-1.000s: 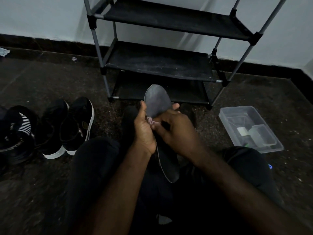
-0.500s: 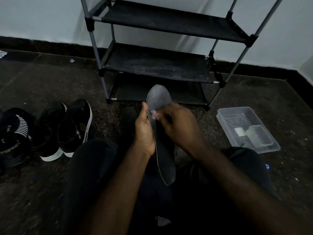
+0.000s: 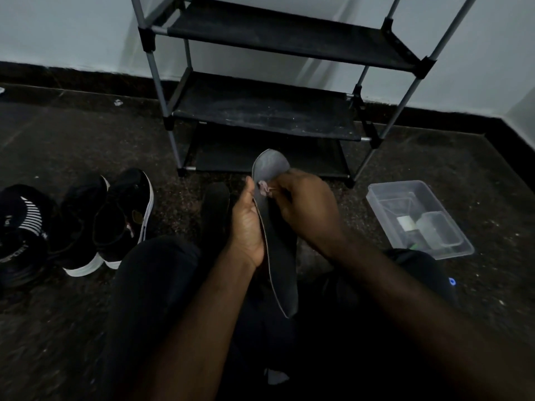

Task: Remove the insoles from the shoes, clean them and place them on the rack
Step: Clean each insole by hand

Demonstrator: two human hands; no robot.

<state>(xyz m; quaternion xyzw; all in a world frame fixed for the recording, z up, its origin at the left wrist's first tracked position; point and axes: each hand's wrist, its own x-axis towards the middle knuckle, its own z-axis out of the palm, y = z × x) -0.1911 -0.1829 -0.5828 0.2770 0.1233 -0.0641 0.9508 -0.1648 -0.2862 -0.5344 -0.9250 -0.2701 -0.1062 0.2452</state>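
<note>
As I stood watching the person seated on the dark floor, the far nine o'clock side held a black striped shoe. Just beside it, toward the middle, stood a pair of black sneakers with white soles, set side by side and touching. Nearer the centre, a dark elongated shape lay on the floor just at nine o'clock of the hands; whether it was a shoe or another insole I could not tell in that dim light. The left hand gripped the insole by its left edge, thumb laid up along the near face, the other fingers wrapped round behind it and out of my sight. The grey insole was held upright above the lap, between the knees, its rounded toe end at twelve o'clock and its heel end down at six. At its upper part, the right hand had its fingers curled close together, pinching a small pale cloth and pressing it against the insole's face. Beyond the hands, at twelve o'clock, the rack stood against the pale wall, three black shelves on grey poles. Off at three o'clock, well apart from the hands, a clear plastic box sat on the floor with a smaller clear tub and some small items inside.
</note>
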